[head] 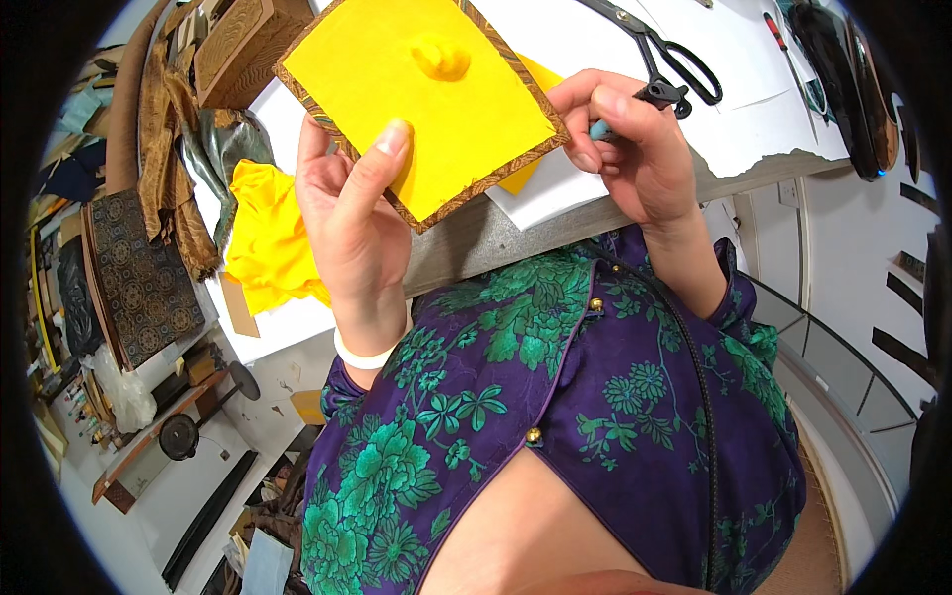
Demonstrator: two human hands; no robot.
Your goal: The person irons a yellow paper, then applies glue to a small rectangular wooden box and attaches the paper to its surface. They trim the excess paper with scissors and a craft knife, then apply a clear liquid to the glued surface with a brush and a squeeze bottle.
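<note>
My left hand [357, 216] holds a square, yellow-faced panel [349, 82] with a patterned brown brocade edging, its thumb pressed flat on the yellow face. A rounded lump rises from the yellow surface near the panel's far side. In my right hand [639, 149] is a slim tool [658, 93] with a black end and a bluish part; its working tip cannot be made out. The fingers of that hand are at the panel's right corner; whether they touch it is unclear. Beneath the panel, a yellow sheet [524, 175] and white paper [554, 197] show.
Black-handled scissors [651, 52] lie at the back, with a red-handled screwdriver-like tool [777, 37] farther right. Crumpled yellow cloth [268, 238] sits left of my left hand. Brocade fabrics [145, 275] and a brocade-covered box [249, 48] crowd the left. The table's grey edge [483, 245] runs before me.
</note>
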